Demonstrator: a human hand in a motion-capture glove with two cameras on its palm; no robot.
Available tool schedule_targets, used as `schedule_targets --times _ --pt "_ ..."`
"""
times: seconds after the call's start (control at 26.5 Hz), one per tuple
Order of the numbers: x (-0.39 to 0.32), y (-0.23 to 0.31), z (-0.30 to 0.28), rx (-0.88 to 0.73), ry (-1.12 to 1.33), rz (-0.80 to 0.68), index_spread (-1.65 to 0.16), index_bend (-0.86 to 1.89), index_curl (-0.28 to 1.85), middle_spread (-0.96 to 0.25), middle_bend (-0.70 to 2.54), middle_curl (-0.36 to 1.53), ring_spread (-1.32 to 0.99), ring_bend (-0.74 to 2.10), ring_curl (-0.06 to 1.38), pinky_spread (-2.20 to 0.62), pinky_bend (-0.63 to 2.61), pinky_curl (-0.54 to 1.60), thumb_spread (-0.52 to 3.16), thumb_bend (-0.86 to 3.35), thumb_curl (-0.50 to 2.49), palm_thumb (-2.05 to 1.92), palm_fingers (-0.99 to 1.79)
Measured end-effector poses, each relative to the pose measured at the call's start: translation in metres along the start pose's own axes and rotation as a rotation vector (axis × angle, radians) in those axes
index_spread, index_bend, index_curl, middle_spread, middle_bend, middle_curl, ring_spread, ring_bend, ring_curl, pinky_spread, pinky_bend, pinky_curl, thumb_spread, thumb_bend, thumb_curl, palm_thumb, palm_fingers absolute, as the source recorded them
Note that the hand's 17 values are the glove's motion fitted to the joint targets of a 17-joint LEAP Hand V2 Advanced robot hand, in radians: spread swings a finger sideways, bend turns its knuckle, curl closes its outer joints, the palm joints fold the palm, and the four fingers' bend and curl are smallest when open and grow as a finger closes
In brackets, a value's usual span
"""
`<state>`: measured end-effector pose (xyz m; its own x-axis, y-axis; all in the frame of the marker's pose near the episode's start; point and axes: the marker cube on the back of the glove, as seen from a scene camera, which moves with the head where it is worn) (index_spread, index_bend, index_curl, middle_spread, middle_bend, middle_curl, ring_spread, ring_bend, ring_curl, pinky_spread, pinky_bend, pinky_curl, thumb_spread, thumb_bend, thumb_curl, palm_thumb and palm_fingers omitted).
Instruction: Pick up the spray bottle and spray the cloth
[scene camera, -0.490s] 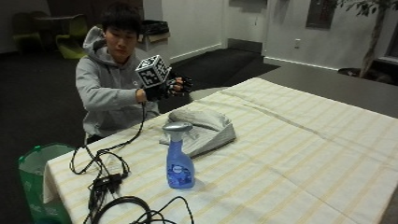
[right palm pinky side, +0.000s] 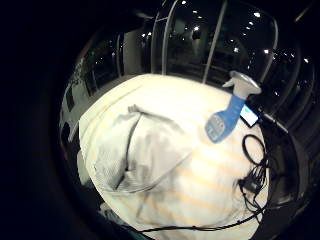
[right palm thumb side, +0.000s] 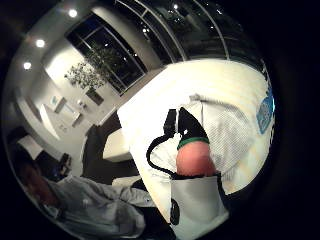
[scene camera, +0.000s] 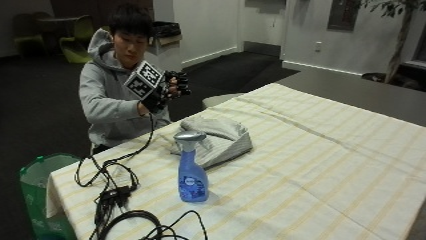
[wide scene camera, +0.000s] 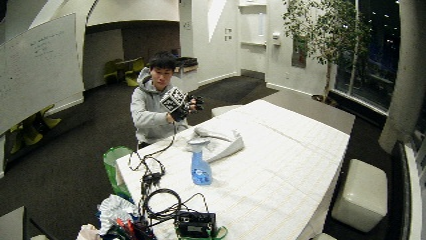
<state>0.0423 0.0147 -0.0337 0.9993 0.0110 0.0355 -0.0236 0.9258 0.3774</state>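
The gloved right hand (scene camera: 166, 90) hangs raised near the person's chest, fingers loosely curled and holding nothing, while the spray bottle (scene camera: 191, 167) stands upright on the worktop (scene camera: 319, 165) beside the folded cloth (scene camera: 214, 135), ready for an easy reach.

Indoors, night. Small ceiling lights (right palm thumb side: 72, 13) overhead, mirrored as dots in dark windows (right palm pinky side: 225, 35). Tablecloth (scene camera: 319, 150) brightest; floor (scene camera: 40, 120) far left dim. Faint shadow by bottle (scene camera: 191, 167).

One spray bottle (scene camera: 191, 170), one folded cloth (scene camera: 214, 136), one striped tabletop (scene camera: 319, 165), one gloved hand (scene camera: 166, 90), one green bin (scene camera: 40, 195).
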Motion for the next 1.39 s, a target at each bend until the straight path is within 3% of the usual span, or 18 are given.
schedule_targets --times 0.38,0.87,1.05,1.39 --pt "0.069 0.003 -0.026 0.123 -0.071 0.128 -0.36 0.09 0.13 -0.09 0.28 0.25 -0.01 0.41 0.21 0.23 0.46 0.26 0.93 0.18 0.33 0.64 0.19" --pt "0.18 -0.029 -0.007 0.067 -0.267 0.49 -0.37 0.09 0.13 -0.09 0.29 0.3 -0.01 0.45 0.25 0.24 0.51 0.3 0.95 0.09 0.4 0.7 0.13" --pt "0.219 -0.045 0.004 0.153 -0.346 0.588 -0.37 0.09 0.12 -0.07 0.29 0.31 -0.01 0.46 0.26 0.24 0.54 0.32 0.94 0.05 0.42 0.72 0.09" --pt "0.251 -0.041 0.046 0.05 -0.555 0.753 -0.37 0.08 0.12 -0.05 0.27 0.32 0.0 0.49 0.27 0.23 0.57 0.34 0.89 -0.02 0.44 0.74 -0.03"
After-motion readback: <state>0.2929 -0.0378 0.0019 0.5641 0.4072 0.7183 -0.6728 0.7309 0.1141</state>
